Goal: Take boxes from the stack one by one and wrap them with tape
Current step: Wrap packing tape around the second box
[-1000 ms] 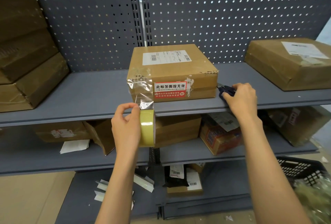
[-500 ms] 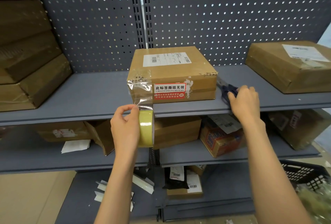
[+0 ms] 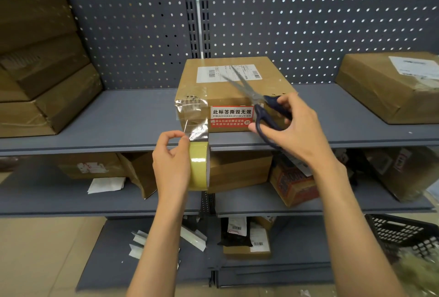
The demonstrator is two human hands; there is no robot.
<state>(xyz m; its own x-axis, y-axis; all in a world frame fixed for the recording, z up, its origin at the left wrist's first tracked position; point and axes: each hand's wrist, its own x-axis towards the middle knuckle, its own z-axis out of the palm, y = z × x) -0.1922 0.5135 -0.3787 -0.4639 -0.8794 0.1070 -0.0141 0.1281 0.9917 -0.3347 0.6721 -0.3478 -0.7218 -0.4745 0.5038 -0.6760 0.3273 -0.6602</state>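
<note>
A brown cardboard box [image 3: 228, 92] with a white shipping label and a red sticker sits on the grey shelf [image 3: 133, 118]. A strip of clear tape [image 3: 196, 121] runs from the box's front left corner down to a yellowish tape roll [image 3: 199, 166]. My left hand [image 3: 172, 163] grips the roll just below the shelf edge. My right hand [image 3: 292, 128] holds blue-handled scissors [image 3: 259, 104] in front of the box, blades apart and pointing up-left over the box top.
A stack of cardboard boxes [image 3: 40, 64] stands at the left of the shelf, and another box [image 3: 389, 85] lies at the right. Lower shelves hold more boxes and paper scraps. A black plastic basket [image 3: 403, 235] sits at the lower right.
My right hand has picked the scissors up from the shelf beside the box and raised them in front of it with blades opened. The left hand keeps the roll in place.
</note>
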